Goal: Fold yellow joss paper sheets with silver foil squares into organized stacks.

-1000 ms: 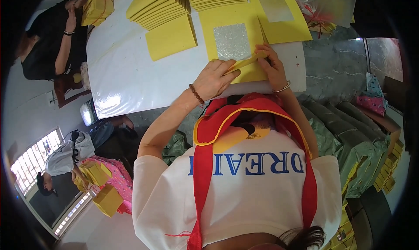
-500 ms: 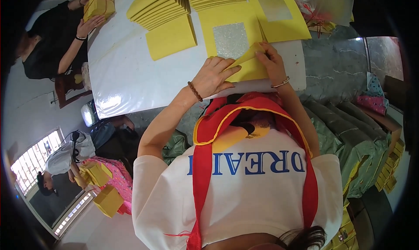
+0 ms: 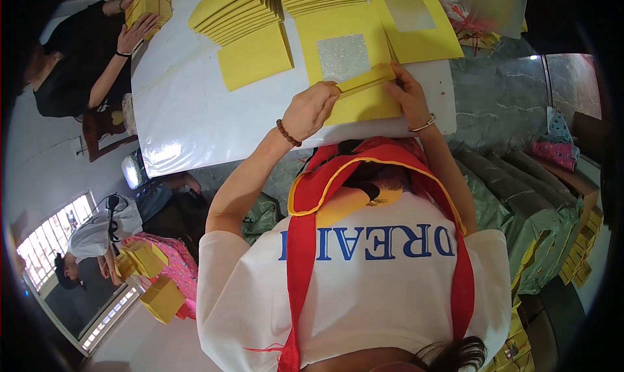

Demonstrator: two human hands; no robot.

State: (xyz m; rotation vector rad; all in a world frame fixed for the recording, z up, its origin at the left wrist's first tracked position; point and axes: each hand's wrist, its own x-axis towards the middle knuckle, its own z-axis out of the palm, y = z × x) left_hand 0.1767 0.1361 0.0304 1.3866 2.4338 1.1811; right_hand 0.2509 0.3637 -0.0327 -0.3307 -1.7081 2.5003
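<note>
We see a white-covered table (image 3: 179, 105), largest of all. Just off its left side is a co-worker in black (image 3: 75, 63), with a hand on a string-tied yellow bundle (image 3: 155, 9) by the table's far left edge. Toward the table's far side lie two fanned stacks of yellow folded paper (image 3: 237, 14). At the table's right end is a broad yellow sheet (image 3: 434, 42). Near the middle of the table's near edge lies the yellow paper being folded (image 3: 364, 107); its raised flap is a narrow band, long axis running left to right and tilting upward at its right end. Our left hand (image 3: 312, 111) has its fingers curled together, gripping the flap's left end; our right hand (image 3: 408, 96) holds the other end between thumb and forefinger, slightly parted by the paper. Beyond the flap, farther from the table's near edge, we see a silvery rectangle (image 3: 343, 57).
</note>
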